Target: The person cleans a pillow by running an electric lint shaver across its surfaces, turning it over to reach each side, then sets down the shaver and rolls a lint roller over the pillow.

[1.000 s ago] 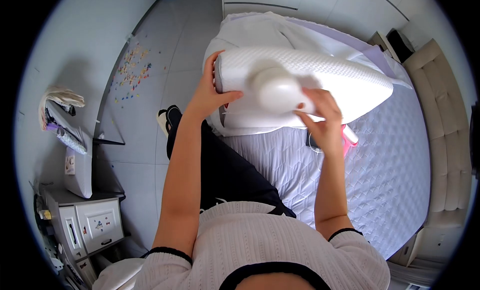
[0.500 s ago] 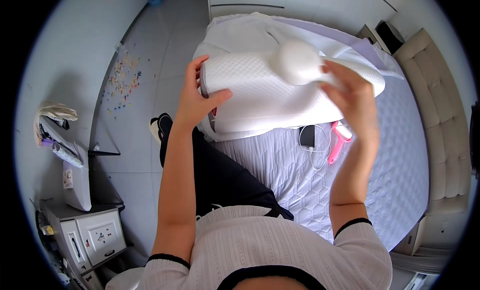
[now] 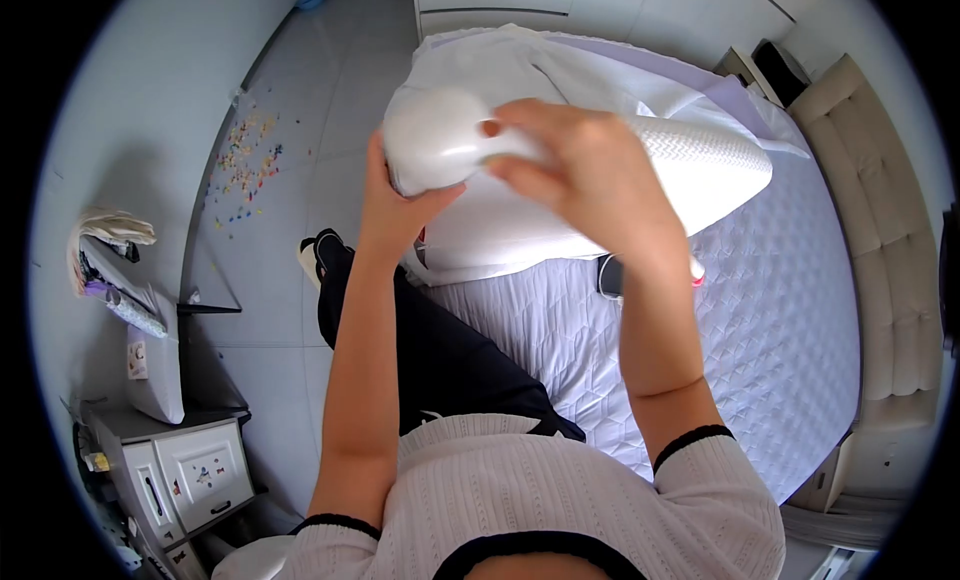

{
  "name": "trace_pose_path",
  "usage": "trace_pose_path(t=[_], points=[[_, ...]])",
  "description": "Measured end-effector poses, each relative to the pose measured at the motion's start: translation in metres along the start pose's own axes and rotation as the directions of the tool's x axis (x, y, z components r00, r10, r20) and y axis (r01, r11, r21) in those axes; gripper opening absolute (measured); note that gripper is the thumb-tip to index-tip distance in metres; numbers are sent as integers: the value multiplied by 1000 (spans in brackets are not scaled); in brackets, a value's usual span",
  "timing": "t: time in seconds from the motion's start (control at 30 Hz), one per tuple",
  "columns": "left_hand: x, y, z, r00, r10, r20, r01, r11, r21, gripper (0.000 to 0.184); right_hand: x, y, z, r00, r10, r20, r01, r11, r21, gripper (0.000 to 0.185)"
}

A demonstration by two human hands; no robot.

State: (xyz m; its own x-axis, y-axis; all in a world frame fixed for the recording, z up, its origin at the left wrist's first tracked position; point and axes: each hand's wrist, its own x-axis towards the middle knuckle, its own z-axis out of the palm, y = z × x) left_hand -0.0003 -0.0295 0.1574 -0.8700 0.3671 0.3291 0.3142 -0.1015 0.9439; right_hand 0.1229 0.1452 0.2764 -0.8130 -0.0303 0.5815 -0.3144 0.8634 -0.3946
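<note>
A white tool with a rounded head (image 3: 436, 140) is in my right hand (image 3: 600, 170), its short handle between thumb and fingers. Its head lies over the left end of a white textured pillow (image 3: 700, 160), hiding that corner. The exact kind of tool does not show. At that same end, my left hand (image 3: 395, 202) grips the pillow's edge, thumb on the near side; its fingers are mostly hidden behind the tool and pillow. Beneath the pillow spreads a white sheet (image 3: 470, 65). Near my right forearm lie a dark phone (image 3: 609, 276) and a partly covered pink-and-white lint roller (image 3: 697, 271).
A quilted grey mattress (image 3: 780, 310) carries everything, with a padded headboard (image 3: 885, 230) on the right. Small colourful bits (image 3: 245, 165) are scattered on the tiled floor (image 3: 345, 90) at left. A white cabinet (image 3: 203, 472) stands at lower left.
My right hand has swept the white tool leftward across the pillow to the end that my left hand holds. My forearm now covers most of the lint roller and part of the phone.
</note>
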Motion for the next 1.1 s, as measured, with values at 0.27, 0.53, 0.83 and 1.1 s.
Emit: trace_pose_path(t=[0.27,0.53,0.83,1.1], points=[[-11,-2,-1,1000,10,-8,-10,1000,26,84,-1,10,-23,999,-2,49,4,999,-41,26],[-14,2,1,999,-12,-34,13,1000,24,85,-44,60,-94,928,373,4,-373,927,-42,31],[-16,-2,2,999,-37,-4,37,998,-43,90,26,29,-31,986,37,162,-30,999,-43,38],[-17,-2,1,1000,-7,0,7,1000,-31,98,77,37,-2,918,-158,365,127,986,108,40]])
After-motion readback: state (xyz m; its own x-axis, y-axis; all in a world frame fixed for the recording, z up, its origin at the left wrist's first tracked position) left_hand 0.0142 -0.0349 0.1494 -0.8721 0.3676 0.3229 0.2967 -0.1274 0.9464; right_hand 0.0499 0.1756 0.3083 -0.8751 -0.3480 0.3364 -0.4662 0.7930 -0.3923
